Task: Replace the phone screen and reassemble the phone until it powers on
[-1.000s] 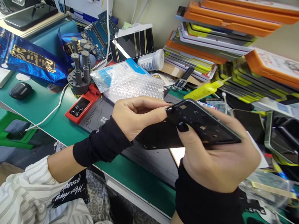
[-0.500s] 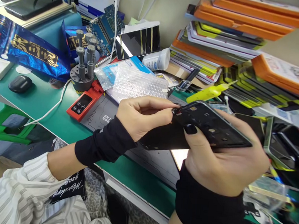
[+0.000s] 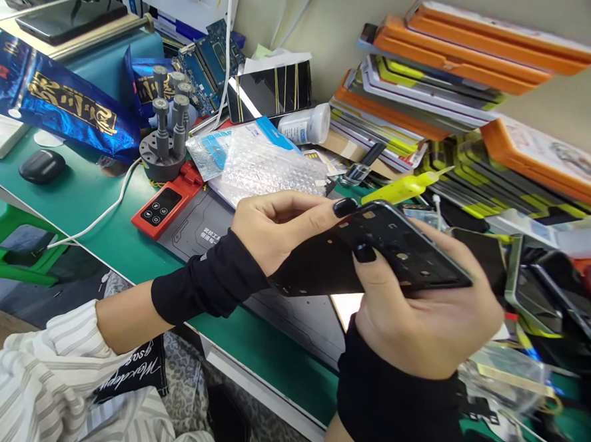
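Note:
A black phone frame [image 3: 323,266], its inner side showing small cut-outs and contacts, is held tilted above the work mat. My right hand [image 3: 420,315] wraps around its near right part, thumb pressed on the inside and fingers behind the far edge. At the upper edge, my left hand [image 3: 280,227] is closed with its thumb lying along the rim. The fingers of that hand are mostly hidden behind the frame. Under both hands lies a grey mat [image 3: 195,228], with a bright lit panel [image 3: 345,309] partly covered by my right hand.
A red device with buttons [image 3: 162,206] sits left, beside a grey screwdriver stand [image 3: 163,153]. Bubble wrap [image 3: 273,163], a white bottle [image 3: 306,123] and a yellow-green tube [image 3: 402,187] lie behind. Orange boxes [image 3: 466,55] are stacked at the back right; several phones [image 3: 537,282] lie right.
My left thumb has gone from a fingertip pinch at the frame's upper edge to lying flat along it. The right hand and frame have shifted slightly left in view.

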A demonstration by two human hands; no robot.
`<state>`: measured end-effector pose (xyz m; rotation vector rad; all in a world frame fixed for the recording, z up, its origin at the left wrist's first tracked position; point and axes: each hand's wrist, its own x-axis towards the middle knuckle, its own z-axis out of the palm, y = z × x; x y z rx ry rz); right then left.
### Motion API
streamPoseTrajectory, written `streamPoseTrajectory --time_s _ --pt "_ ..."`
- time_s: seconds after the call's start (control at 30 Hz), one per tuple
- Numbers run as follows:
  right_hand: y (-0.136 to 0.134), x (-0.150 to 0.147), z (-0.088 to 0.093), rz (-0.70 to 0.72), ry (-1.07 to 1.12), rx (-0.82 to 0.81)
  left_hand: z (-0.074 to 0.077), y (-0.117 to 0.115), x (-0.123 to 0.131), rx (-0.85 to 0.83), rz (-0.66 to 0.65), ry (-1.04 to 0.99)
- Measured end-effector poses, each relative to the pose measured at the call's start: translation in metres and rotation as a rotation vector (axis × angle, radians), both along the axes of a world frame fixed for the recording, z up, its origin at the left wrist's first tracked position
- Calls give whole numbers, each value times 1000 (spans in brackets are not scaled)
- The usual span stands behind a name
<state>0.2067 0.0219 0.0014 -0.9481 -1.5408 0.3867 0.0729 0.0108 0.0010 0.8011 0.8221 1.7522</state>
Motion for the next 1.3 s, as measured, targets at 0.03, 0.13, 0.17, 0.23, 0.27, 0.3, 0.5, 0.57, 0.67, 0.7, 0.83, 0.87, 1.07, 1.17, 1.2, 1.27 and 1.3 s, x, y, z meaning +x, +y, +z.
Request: streamPoseTrajectory --time_s 0.03,0.13,0.17,0.23,0.27,0.3,0.5,0.57,0.67,0.7,0.83,0.87,1.07,1.17,1.2,1.27,1.3 --pt "1 0 -1 6 22 -4 0 -1 0 15 -6 17" --pt "5 1 -4 26 68 -7 -1 -1 0 84 -21 45" --pt "5 2 -4 29 76 -3 -2 -1 0 105 -18 49" --pt "6 3 -4 27 58 5 -4 1 1 125 -8 52" --pt "5 4 -3 23 38 13 -5 2 1 124 -7 50" --pt "5 4 -2 17 13 22 -5 2 1 117 -11 44" --pt "-1 4 4 -12 -101 31 -5 4 0 19 -82 -51" --pt "-2 4 5 -14 -103 34 -3 4 0 -5 -99 -88" --pt "-2 3 4 -7 -103 27 -2 5 0 -26 -117 -127" --pt "-2 2 4 -1 -95 24 -1 6 0 -30 -119 -132" --pt "2 1 0 22 7 44 -2 5 3 -9 -81 -85" --pt "3 1 -1 23 44 49 -2 4 4 10 -64 -53" --pt "6 4 -3 38 157 -12 3 -2 4 105 -30 149" --pt "3 4 -1 50 146 -27 5 -4 3 96 -20 170" --pt "2 4 -1 50 135 -21 5 -5 3 100 -5 182" --pt "-1 4 2 51 104 -3 6 -6 3 128 49 228" --pt "-2 4 3 48 86 8 7 -6 3 146 76 252"
